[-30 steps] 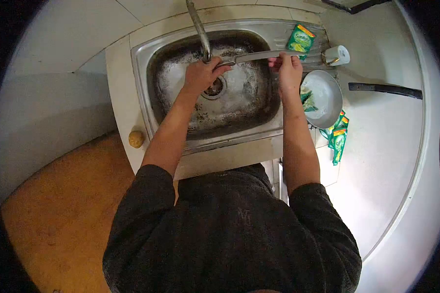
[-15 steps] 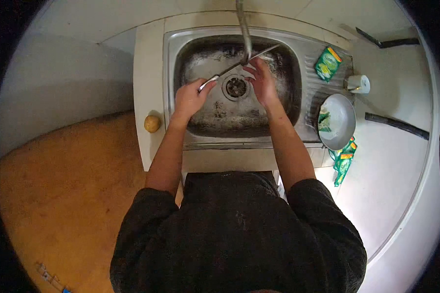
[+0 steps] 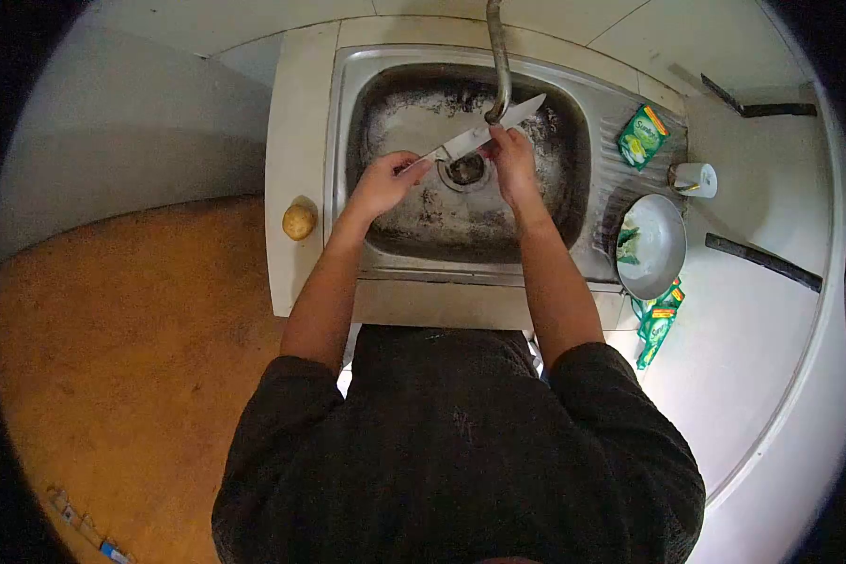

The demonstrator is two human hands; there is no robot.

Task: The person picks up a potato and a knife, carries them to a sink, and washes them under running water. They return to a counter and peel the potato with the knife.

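Note:
Over the steel sink [image 3: 343, 141] I hold a long knife [image 3: 479, 134] under the tap spout [image 3: 498, 66]. My left hand [image 3: 385, 183] grips the knife's handle end at the lower left. My right hand [image 3: 512, 160] rests its fingers on the flat of the blade near its middle, just below the spout. The blade tip points up and right. The drain [image 3: 465, 169] lies directly beneath the knife.
A potato [image 3: 299, 222] sits on the counter left of the sink. To the right are a pan [image 3: 656, 246] with a dark handle [image 3: 761, 261], a white cup [image 3: 696, 179], a green packet [image 3: 641, 136] on the drainboard and more green packets [image 3: 658, 320] below the pan.
The knife swung from lying level across the sink to slanting under the spout. My right hand slid from the blade's right end to its middle. The view shifted left.

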